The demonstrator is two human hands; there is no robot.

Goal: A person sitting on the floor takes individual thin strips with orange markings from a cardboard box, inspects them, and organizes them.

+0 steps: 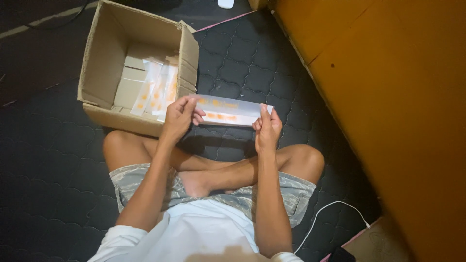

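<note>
I sit cross-legged on a dark quilted mat and hold a long, flat white carton with orange marks (pixel 228 110) level in front of me. My left hand (pixel 178 116) grips its left end, fingers curled over the top edge. My right hand (pixel 267 127) pinches its right end between thumb and fingers. An open brown cardboard box (pixel 104 73) stands just beyond my left hand. Inside it lie several similar white cartons with orange marks (pixel 156 90), stacked along the right side.
An orange wooden panel (pixel 388 97) runs along the right. A white cable (pixel 335 211) trails on the mat by my right knee. A small white object (pixel 225 4) lies at the top edge. My crossed legs (pixel 218 174) fill the space below the carton.
</note>
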